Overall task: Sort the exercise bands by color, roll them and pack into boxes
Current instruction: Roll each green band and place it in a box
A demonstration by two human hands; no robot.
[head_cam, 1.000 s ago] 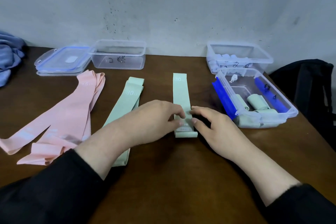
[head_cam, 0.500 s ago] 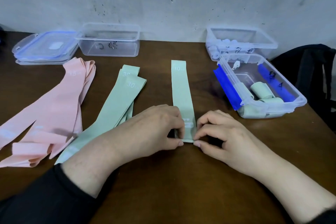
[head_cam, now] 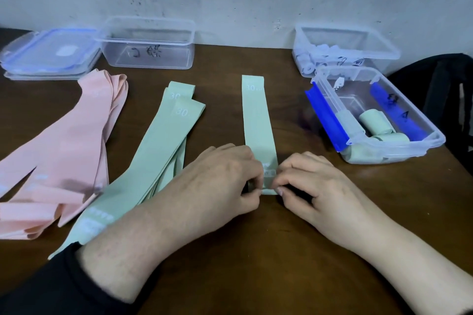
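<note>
We judge the task partly done: at 2 o'clock the blue-latched box (head_cam: 399, 146) holds at least three rolled green bands, the box behind it (head_cam: 345, 41) holds pale rolls we cannot count, and the box at 11 o'clock (head_cam: 147, 33) looks bare. Our left hand (head_cam: 217, 179) and right hand (head_cam: 311, 181) both pinch the near end of the single green band (head_cam: 258, 120) lying flat mid-table (head_cam: 256, 250), its first turn just started. Left to roll: this band, at least two green bands (head_cam: 158, 151) at 10 o'clock, and the uncountable pink pile (head_cam: 58, 151) at 9 o'clock.
</note>
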